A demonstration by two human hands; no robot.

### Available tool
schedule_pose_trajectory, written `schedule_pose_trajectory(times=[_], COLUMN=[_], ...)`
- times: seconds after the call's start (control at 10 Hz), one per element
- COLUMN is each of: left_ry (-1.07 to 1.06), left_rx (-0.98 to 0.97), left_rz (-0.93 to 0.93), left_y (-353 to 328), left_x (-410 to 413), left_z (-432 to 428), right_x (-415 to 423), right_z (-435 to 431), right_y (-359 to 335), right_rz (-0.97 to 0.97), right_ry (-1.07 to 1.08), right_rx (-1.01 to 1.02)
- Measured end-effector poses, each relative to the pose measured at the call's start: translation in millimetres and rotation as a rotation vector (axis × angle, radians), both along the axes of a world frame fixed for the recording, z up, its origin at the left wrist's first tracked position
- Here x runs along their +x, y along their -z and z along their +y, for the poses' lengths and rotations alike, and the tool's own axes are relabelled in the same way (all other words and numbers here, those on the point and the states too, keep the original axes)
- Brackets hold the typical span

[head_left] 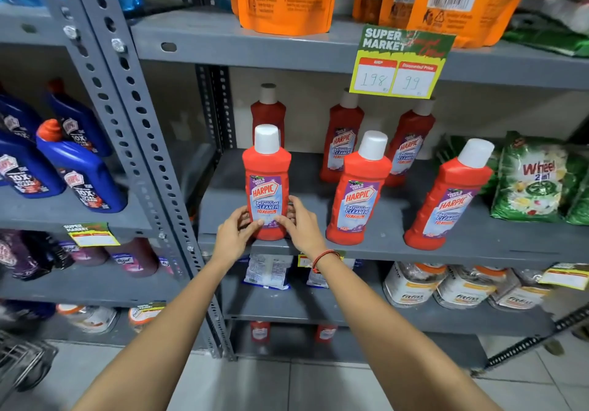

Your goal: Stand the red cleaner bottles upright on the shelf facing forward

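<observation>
- My left hand (pixel 234 235) and right hand (pixel 301 227) were cupped around the lower part of 1 red cleaner bottle (pixel 267 184), fingers curled against its sides and thumbs pressed on the front label, 1 hand on each side.
- That bottle stood upright at the front left of the grey shelf (pixel 478 245), near the front lip, white cap up and label facing me.
- I judged this bottle nearly finished: it looked square to the front, and only letting go remained.
- Just right of it, a second front bottle (pixel 358 192) stood upright, label forward, and a third front bottle (pixel 447 198) stood well apart further right, also label forward; their slant looked like wide-angle lens lean, though I could not be sure.
- Behind them stood 3 more: a back left bottle (pixel 268 111) showing no label from here, so it probably still needed turning, and 2 back bottles (pixel 342 139) with labels to the front.
- That made 6 red bottles on this shelf, all standing, 5 with labels toward me.
- Beside them on the right sat green detergent packs (pixel 532 181); I could not count them surely.
- A yellow price tag (pixel 400 63) hung from the shelf above.
</observation>
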State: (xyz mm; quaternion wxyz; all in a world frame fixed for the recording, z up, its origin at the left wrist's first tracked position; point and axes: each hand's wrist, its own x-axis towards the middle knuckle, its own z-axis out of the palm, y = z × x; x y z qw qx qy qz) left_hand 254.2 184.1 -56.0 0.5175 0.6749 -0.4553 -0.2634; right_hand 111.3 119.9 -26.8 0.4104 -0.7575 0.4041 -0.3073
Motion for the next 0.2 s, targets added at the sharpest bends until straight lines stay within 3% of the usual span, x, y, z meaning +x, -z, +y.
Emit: schedule_pose_trajectory(times=[0.2], left_ry=[-0.085], left_rx=[0.016], left_rz=[-0.09], left_y=[-3.6], left_x=[-9.9], left_z=[7.6], right_x=[-5.5], right_z=[4.8], right_y=[-7.4], right_rz=[0.049], right_ry=[0.053], right_rx=[-0.033])
